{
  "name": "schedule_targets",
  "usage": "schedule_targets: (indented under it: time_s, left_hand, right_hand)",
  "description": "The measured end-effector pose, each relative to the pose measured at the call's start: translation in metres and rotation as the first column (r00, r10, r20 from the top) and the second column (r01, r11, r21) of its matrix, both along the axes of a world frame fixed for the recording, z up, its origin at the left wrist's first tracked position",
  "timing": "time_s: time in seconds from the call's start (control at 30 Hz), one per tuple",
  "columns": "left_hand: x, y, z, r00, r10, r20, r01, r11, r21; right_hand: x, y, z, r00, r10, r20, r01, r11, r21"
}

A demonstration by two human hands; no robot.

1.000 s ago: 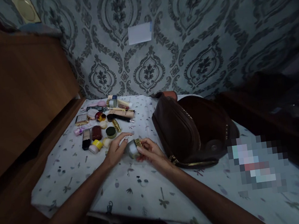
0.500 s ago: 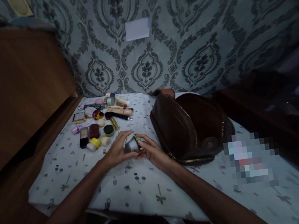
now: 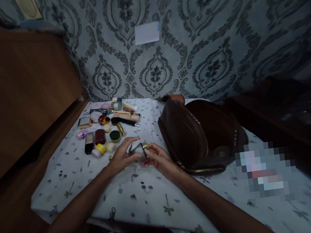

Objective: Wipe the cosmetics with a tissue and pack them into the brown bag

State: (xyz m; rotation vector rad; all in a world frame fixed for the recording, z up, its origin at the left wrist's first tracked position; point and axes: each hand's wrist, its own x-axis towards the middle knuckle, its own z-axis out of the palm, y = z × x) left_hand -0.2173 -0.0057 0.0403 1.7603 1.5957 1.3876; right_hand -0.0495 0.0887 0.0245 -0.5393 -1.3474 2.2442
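A glass cosmetic jar is held on its side above the printed tablecloth. My left hand grips the jar's body, with the thumb on the near side and the fingers over the far side. At the jar's right end, the fingers of my right hand close on its gold lid. Whether the lid is loose I cannot tell. Just beyond my left hand lie a round dark green container, a gold tube and a small yellow-banded bottle.
Several other cosmetics, among them a dark red case and a black-capped bottle, lie at the back left. An open brown leather bag stands right of my hands. Farther right is a blurred-out item. A wooden cabinet borders the left.
The jar has turned slightly in my hands, so more of its gold lid shows. My right fingers have shifted on the lid. The whole view has moved a little.
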Motion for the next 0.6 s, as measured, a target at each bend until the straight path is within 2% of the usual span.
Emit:
schedule_targets:
  time_s: [0.13,0.3,0.4,0.6]
  left_hand:
    - [0.003,-0.001,0.001,0.988,-0.032,-0.153,0.048,0.993,0.104]
    - [0.005,-0.001,-0.001,0.971,-0.054,-0.233,0.072,0.995,0.072]
    - [0.003,0.0,-0.001,0.985,-0.019,-0.17,0.028,0.998,0.053]
    - [0.001,-0.002,0.002,0.995,0.031,0.099,-0.023,0.997,-0.08]
  right_hand:
    - [-0.003,-0.001,-0.003,0.999,-0.045,0.013,0.045,0.998,-0.035]
    - [-0.003,-0.002,-0.002,0.998,-0.065,-0.015,0.063,0.995,-0.078]
    - [-0.001,-0.003,0.002,0.998,-0.052,-0.031,0.05,0.996,-0.07]
    - [0.001,-0.006,0.007,0.999,0.008,-0.046,-0.009,0.999,-0.036]
